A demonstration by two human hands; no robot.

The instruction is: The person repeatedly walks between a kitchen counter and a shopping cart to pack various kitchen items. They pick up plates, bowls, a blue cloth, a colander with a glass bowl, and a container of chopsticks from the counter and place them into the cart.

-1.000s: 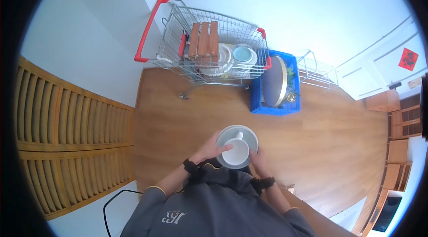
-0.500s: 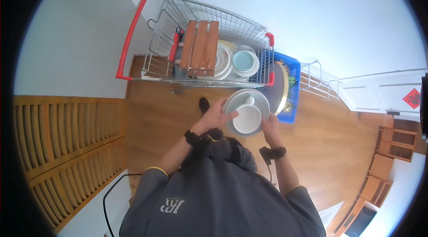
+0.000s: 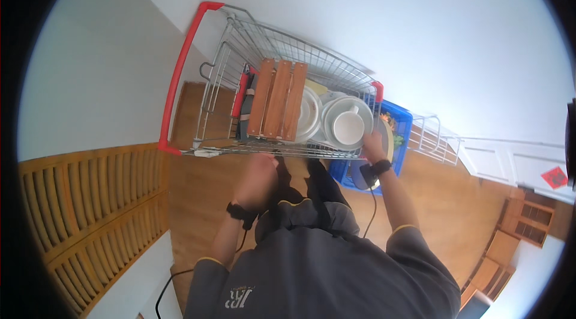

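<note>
A white cup (image 3: 348, 129) sits on a pale round plate (image 3: 358, 105), over the stacked dishes at the right end of the shopping cart (image 3: 282, 152). The thumb side of my right hand (image 3: 374, 146) is at the plate's near right rim, its fingers closed there and partly hidden. Outside the cart's near side, my left hand (image 3: 258, 178) is away from the plate and smeared by motion. More white plates (image 3: 309, 116) lie left of the cup, next to a slatted reddish-brown wooden piece (image 3: 278, 100).
A blue crate (image 3: 401, 120) with a round grey board and greenery stands right of the cart, beside a white wire rack (image 3: 441, 139). The cart's red handle (image 3: 180, 79) is at left. Wooden slatted railing (image 3: 96, 199) lines the left; a cable hangs from each wrist.
The plate and cup have gone from in front of me to the dish stack inside the cart. My left hand has left the plate and moved back left; my right stays at the rim.
</note>
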